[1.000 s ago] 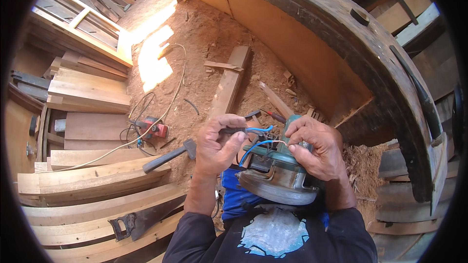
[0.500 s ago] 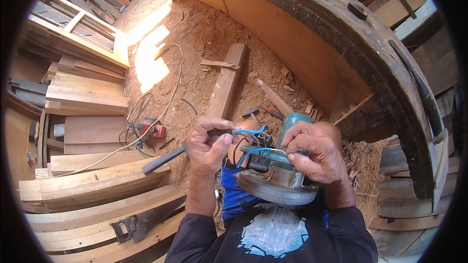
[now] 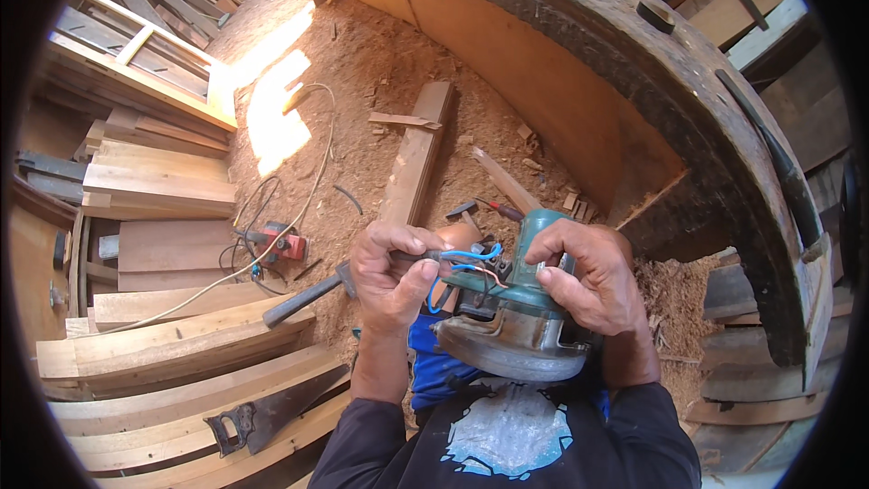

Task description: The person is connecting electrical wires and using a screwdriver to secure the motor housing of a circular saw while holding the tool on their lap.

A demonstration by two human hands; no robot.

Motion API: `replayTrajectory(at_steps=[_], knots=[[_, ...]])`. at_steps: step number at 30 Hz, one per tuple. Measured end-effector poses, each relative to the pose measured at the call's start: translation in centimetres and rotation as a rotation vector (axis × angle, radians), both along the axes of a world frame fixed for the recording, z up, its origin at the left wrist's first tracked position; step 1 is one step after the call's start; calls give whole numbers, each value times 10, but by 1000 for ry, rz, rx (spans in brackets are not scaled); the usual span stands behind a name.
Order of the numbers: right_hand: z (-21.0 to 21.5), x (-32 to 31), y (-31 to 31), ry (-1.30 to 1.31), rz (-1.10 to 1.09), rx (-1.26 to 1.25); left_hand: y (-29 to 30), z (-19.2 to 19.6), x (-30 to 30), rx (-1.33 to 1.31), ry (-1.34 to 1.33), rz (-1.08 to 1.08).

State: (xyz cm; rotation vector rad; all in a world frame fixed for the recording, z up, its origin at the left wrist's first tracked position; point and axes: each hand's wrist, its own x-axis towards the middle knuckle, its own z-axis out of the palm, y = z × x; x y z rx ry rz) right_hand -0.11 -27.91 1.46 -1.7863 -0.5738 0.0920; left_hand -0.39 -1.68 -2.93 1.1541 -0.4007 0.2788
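Copper-tipped blue wire point(image 3: 466, 267) now free of right hand point(image 3: 590, 276).
Its fingers part slightly; left hand point(image 3: 389, 273) pinches round black cable point(image 3: 418, 256), partly hidden.

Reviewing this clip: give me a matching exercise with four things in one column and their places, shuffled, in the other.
1. dark cable end
2. handsaw
3. red power tool
4. green power tool

A. on the sawdust-covered floor
B. just above the shirt print in the picture
C. pinched in the left hand
D. on planks at lower left

Pairs: 1-C, 2-D, 3-A, 4-B
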Motion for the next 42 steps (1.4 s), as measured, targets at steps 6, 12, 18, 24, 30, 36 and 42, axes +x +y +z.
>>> replayTrajectory(at_steps=[6,12,18,24,30,36,42], knots=[[-3,14,5,-148,89,-16,-6,1,-1,-59,-9,-37],[2,27,15,85,292,-59,-8,-5,2,-81,-111,-83],[-3,28,15,-35,216,-125,-4,-8,2,-77,-89,-72],[-9,25,16,61,185,-12,-4,-11,5,-111,-11,-74],[-12,25,15,37,200,-46,-5,-12,3,-152,-2,-76],[-12,23,14,-54,182,42,-9,-12,4,-165,-16,-58],[-17,19,14,-69,141,62,-6,-15,3,-122,-34,-44]])
